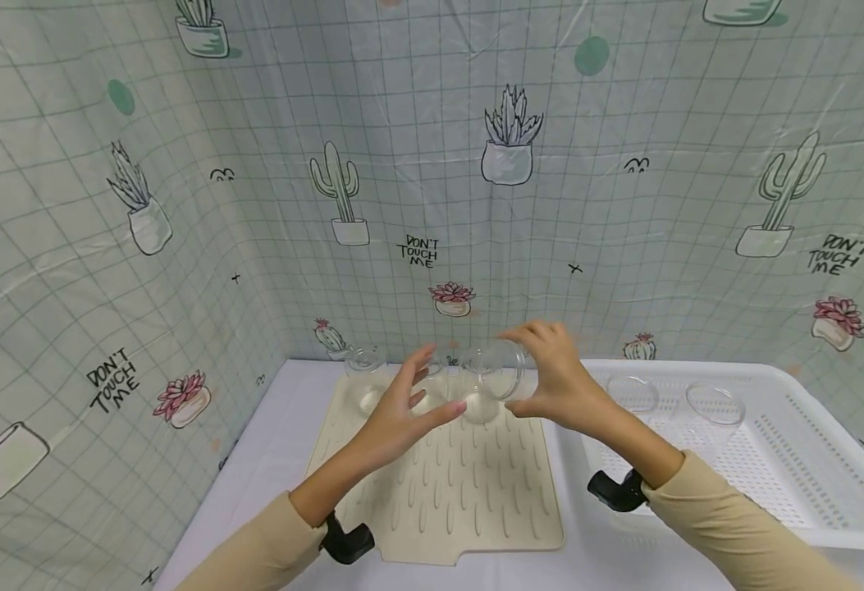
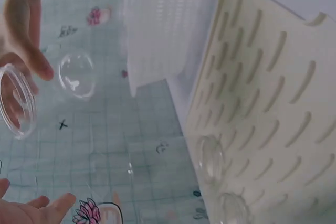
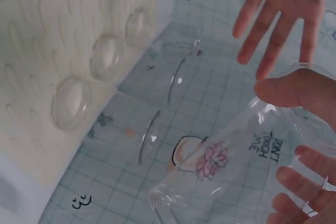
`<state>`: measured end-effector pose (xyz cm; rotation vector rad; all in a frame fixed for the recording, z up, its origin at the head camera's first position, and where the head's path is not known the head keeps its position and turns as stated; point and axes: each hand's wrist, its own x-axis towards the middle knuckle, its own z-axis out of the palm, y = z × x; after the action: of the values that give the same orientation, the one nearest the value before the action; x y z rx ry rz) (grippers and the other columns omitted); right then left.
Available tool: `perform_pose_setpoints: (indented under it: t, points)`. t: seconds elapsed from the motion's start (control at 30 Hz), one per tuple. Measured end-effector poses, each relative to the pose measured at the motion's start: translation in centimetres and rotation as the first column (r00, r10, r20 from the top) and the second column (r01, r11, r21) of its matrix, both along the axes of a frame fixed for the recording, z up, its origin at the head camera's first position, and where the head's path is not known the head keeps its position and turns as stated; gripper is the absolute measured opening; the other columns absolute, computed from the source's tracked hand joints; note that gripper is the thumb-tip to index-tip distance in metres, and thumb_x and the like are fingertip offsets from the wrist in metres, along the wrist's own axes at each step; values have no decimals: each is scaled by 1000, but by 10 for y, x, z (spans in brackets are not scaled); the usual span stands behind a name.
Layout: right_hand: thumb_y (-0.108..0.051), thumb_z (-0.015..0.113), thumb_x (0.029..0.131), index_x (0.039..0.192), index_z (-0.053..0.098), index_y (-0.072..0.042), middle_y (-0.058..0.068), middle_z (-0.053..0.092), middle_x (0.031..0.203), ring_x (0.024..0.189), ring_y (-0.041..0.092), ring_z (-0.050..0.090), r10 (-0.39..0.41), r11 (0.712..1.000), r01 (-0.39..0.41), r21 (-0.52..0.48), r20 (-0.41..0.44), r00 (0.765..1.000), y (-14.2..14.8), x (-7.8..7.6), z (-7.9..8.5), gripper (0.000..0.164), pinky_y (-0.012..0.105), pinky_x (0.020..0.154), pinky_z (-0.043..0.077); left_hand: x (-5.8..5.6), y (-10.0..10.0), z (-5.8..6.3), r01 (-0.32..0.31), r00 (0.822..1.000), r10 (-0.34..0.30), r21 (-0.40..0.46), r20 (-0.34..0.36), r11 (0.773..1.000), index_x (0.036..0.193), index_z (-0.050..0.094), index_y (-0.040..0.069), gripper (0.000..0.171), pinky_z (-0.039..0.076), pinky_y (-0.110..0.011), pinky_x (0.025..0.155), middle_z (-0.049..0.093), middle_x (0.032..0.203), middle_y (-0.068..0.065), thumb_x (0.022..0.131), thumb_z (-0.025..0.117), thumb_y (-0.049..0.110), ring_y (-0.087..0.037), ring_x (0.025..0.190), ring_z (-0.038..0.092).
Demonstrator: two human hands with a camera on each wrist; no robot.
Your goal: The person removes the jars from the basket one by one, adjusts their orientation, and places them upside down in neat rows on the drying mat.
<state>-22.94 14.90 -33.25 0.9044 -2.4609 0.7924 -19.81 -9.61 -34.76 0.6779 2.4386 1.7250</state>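
My right hand (image 1: 559, 379) grips a clear drinking glass (image 1: 502, 372) near its rim, thumb on one side and fingers on the other. The glass is tipped on its side above the mat. Facing it from the left, my left hand (image 1: 393, 420) has its fingers spread, with nothing held. In the right wrist view the left palm (image 3: 291, 3) shows beyond the glass rim. Three more clear glasses stand in a row at the back of a beige drying mat (image 1: 476, 501): a left one (image 1: 367, 390), a middle one (image 1: 434, 394) and a right one (image 1: 479, 406).
At the right sits a white perforated basket (image 1: 830, 435) holding two clear glasses, a nearer one (image 1: 714, 406) and another (image 1: 633, 394). A white cloth (image 1: 254, 460) covers the table. Behind and to the left hangs a grid-patterned curtain (image 1: 417, 107) with cactus drawings.
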Motion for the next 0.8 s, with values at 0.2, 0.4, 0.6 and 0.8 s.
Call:
perform_pose_setpoints:
  t: [0.2, 0.4, 0.6, 0.8]
  points:
    - [-11, 88, 45, 119, 54, -6, 4, 52, 112, 104, 26, 39, 7, 1000, -7, -1, -90, 996, -17, -1, -8, 81, 44, 87, 30, -11, 24, -6, -13, 999, 16, 77, -42, 997, 140, 24, 24, 78, 37, -39, 100, 28, 141, 9, 79, 70, 40, -20, 130, 30]
    - [-10, 88, 44, 116, 56, -6, 8, 52, 111, 102, 28, 41, -41, 999, 45, 23, -149, 988, -30, 0, -11, 80, 45, 85, 33, -4, 39, 10, -17, 1000, 19, 101, -13, 995, 137, 26, 12, 73, 39, -41, 97, 31, 138, -7, 81, 71, 25, -27, 126, 33]
    - [-7, 85, 44, 120, 54, -8, 8, 51, 112, 104, 28, 40, -45, 998, 52, 42, -161, 986, -35, 3, -14, 81, 46, 84, 32, 4, 44, 24, -31, 999, 33, 120, -11, 992, 131, 28, 2, 66, 41, -46, 93, 34, 131, -17, 82, 69, 16, -33, 119, 39]
    - [-7, 83, 46, 120, 54, -8, 6, 50, 112, 104, 27, 39, -45, 997, 54, 50, -162, 986, -34, 5, -15, 80, 45, 84, 32, 5, 46, 24, -47, 999, 49, 109, -17, 993, 129, 29, 1, 64, 42, -48, 92, 35, 129, -19, 81, 70, 15, -37, 118, 41]
